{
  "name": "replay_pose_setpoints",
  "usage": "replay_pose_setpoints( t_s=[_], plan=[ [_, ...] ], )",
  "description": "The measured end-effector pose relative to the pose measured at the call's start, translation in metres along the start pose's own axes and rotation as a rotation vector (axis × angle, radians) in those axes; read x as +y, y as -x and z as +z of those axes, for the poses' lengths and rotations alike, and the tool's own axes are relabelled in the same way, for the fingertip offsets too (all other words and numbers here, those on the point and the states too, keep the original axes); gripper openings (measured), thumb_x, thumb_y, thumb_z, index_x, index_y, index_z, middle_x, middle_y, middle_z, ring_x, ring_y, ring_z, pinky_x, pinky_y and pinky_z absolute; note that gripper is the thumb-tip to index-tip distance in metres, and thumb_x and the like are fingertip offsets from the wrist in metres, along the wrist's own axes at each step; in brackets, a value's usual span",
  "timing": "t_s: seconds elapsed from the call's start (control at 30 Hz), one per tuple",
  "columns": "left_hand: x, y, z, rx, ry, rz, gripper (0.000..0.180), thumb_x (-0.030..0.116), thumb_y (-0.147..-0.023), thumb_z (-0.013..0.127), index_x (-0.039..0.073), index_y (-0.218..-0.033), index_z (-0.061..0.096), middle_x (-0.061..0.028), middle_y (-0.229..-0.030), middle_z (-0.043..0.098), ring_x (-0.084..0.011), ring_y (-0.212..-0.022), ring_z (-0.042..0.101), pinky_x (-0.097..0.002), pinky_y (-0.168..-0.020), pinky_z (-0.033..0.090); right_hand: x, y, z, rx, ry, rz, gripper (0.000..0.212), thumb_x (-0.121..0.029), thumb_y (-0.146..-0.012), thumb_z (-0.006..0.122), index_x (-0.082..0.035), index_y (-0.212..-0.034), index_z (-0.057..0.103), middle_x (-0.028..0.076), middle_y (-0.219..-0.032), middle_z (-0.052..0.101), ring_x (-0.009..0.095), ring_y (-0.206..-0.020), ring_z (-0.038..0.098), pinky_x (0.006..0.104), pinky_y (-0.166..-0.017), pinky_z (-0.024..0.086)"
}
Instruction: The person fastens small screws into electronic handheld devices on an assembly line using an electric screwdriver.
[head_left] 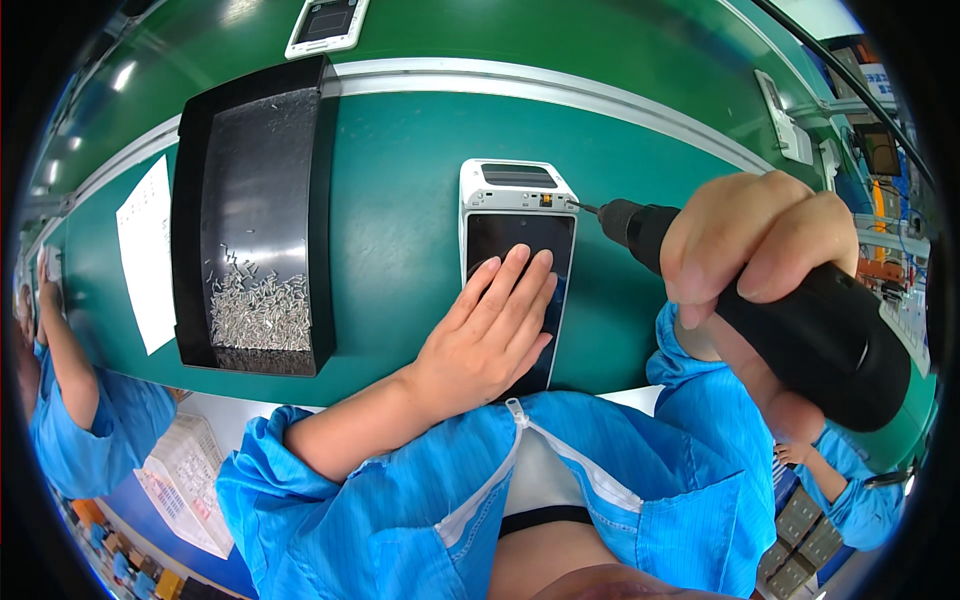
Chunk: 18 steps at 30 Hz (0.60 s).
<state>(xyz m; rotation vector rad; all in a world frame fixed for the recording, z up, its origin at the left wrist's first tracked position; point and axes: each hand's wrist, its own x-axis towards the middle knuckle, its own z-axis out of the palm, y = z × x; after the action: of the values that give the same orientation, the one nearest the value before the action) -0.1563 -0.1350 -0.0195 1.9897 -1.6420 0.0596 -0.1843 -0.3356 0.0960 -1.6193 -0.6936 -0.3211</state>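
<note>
A white handheld terminal (466,215) with a dark screen lies on the green work surface in front of me. My left hand (490,325) rests flat on its screen, fingers stretched out. My right hand (760,235) is wrapped round a black electric screwdriver (815,335), held nearly level and pointing left. Its thin bit reaches the right corner of the terminal's far end, close to a small gold-coloured part there. Whether the bit sits in a screw cannot be made out.
Left of the terminal stands a black tray (322,220) with many small silver screws (260,312). A white paper sheet (148,255) lies beyond it. Another white device (328,28) lies past the metal rail (450,78). Co-workers in blue sleeves (100,430) sit at both sides.
</note>
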Motion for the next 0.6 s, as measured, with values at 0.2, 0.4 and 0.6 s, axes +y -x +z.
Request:
replay_pose_setpoints(
  t_s=[0.2, 0.4, 0.6],
  plan=[
    [-0.001, 0.001, 0.000, 0.004, -0.009, -0.005, 0.048, 0.020, -0.070, 0.061, -0.006, -0.108, 0.053, -0.0184, -0.123, 0.045, -0.0322, -0.118, 0.039, -0.0408, -0.098, 0.030, 0.002, -0.001, 0.001, -0.021, 0.010, 0.025, 0.061, -0.045, -0.060, 0.076, -0.004, -0.091, 0.044, 0.010, -0.078, 0.052, 0.015, -0.058, 0.051, 0.0247, -0.052, 0.043],
    [0.000, 0.002, 0.001, -0.011, 0.005, 0.000, 0.049, 0.020, -0.070, 0.062, -0.005, -0.110, 0.052, -0.0183, -0.124, 0.043, -0.0318, -0.119, 0.037, -0.0408, -0.098, 0.030, -0.014, 0.010, -0.003, 0.125, 0.001, -0.076, 0.062, -0.047, -0.062, 0.073, -0.003, -0.096, 0.045, 0.009, -0.080, 0.052, 0.012, -0.057, 0.051, 0.0225, -0.049, 0.041],
    [0.001, 0.002, 0.002, -0.011, 0.016, -0.022, 0.051, 0.018, -0.068, 0.063, -0.004, -0.113, 0.050, -0.0181, -0.126, 0.042, -0.0324, -0.119, 0.037, -0.0409, -0.099, 0.029, -0.007, 0.015, -0.007, 0.145, -0.048, -0.124, 0.065, -0.048, -0.066, 0.068, 0.000, -0.102, 0.044, 0.013, -0.086, 0.052, 0.011, -0.057, 0.052, 0.0207, -0.048, 0.043]
  ],
)
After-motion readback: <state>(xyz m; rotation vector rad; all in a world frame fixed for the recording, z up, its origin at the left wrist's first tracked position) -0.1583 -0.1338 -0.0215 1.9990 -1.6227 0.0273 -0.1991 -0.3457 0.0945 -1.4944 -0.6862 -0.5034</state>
